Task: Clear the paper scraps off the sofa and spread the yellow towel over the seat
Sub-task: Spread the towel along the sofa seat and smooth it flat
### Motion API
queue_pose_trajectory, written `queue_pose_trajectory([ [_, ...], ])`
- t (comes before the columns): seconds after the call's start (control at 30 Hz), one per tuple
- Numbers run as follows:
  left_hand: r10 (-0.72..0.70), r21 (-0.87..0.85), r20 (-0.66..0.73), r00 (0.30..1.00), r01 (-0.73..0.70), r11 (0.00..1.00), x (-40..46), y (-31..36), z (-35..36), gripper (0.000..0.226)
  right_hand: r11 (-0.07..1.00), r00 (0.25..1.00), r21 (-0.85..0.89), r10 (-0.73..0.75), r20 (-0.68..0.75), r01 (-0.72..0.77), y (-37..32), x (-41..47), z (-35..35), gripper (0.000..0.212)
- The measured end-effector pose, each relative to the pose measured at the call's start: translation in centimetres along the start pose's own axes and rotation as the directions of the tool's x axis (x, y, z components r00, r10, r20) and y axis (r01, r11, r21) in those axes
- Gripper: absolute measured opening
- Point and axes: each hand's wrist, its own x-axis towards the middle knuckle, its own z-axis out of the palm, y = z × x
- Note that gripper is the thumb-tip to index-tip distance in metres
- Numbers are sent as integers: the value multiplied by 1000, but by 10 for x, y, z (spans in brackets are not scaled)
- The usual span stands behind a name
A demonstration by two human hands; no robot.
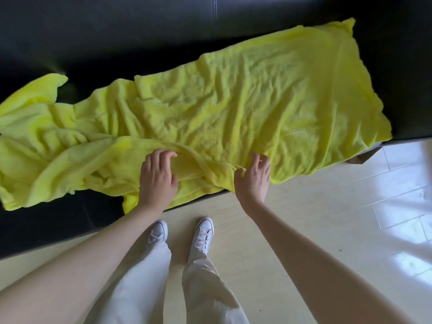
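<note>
Support surface: black sofa (112,38), leather-like, a stitched seam running down the backrest near top centre. Lying directly on the seat: yellow towel (233,108), laid lengthwise. Right part lies fairly flat with shallow creases; left part is bunched into deep folds. Near edge hangs over the seat front. Sofa stands on a pale, glossy floor (327,218) of long planks or tiles; which, cannot tell.

Single head view, looking steeply down, close over sofa (70,31) front edge and floor (327,218)
</note>
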Motion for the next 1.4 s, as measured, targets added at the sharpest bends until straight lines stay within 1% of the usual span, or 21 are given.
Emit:
queue_pose_trajectory([
  [0.03,-11,35,24,1000,10,999,7,-9,-4,60,992,991,-15,-124,59,125,-14,1,4,48],
  [0.1,-24,101,90,996,15,995,19,-26,-9,78,945,930,-29,-316,190,327,-39,2,14,44],
  [0.13,-50,134,121,991,34,990,25,-41,-13,83,917,893,-36,-376,246,396,-56,1,23,44],
  [0.2,-123,195,173,977,88,977,35,-64,-17,87,884,847,-66,-420,325,463,-81,-2,38,48],
  [0.27,-191,233,200,961,143,962,41,-84,-20,81,884,849,-93,-404,342,458,-102,-6,52,50],
  [0.33,-192,259,199,961,137,956,42,-104,-28,60,908,890,-143,-336,308,393,-119,-12,62,44],
  [0.4,-90,248,173,981,45,968,36,-119,-36,39,923,936,-217,-268,229,317,-127,-22,69,35],
  [0.47,79,200,157,984,-110,974,22,-138,-48,30,930,967,-285,-189,172,233,-132,-42,76,29],
  [0.5,169,162,161,972,-194,967,13,-141,-50,30,931,973,-310,-144,180,195,-126,-50,78,29],
  [0.57,368,77,185,911,-386,919,-10,-161,-61,28,928,971,-361,-1,241,90,-126,-74,86,33],
  [0.63,526,-40,283,802,-538,842,-33,-170,-67,29,924,922,-377,197,333,-61,-118,-94,87,37],
  [0.7,573,-140,518,635,-598,789,-56,-188,-78,40,913,832,-355,349,430,-200,-121,-118,92,34],
  [0.77,536,-197,655,533,-564,802,-73,-201,-84,46,898,752,-374,410,517,-232,-128,-142,96,33],
  [0.83,601,-263,546,583,-562,784,-75,-220,-101,39,886,693,-404,439,572,-228,-149,-165,104,36],
  [0.9,599,-220,409,688,-563,797,-63,-241,-113,31,873,659,-453,449,603,-179,-175,-177,116,38],
  [1.0,453,-68,312,835,-455,888,-28,-270,-121,34,847,665,-532,408,626,-20,-215,-172,132,36],
  [1.1,235,107,293,927,-276,955,11,-294,-121,50,832,707,-546,329,626,96,-256,-151,143,38],
  [1.17,123,171,277,953,-175,970,38,-303,-119,58,844,746,-517,252,616,142,-279,-132,146,35],
  [1.27,36,223,324,945,-114,968,77,-311,-114,70,901,814,-378,51,578,212,-299,-107,143,16],
  [1.33,-10,236,389,921,-90,968,98,-318,-109,71,910,840,-286,-112,530,302,-305,-93,138,23],
  [1.4,-24,282,450,893,-116,952,113,-325,-106,66,891,837,-233,-238,493,390,-307,-82,132,29],
])
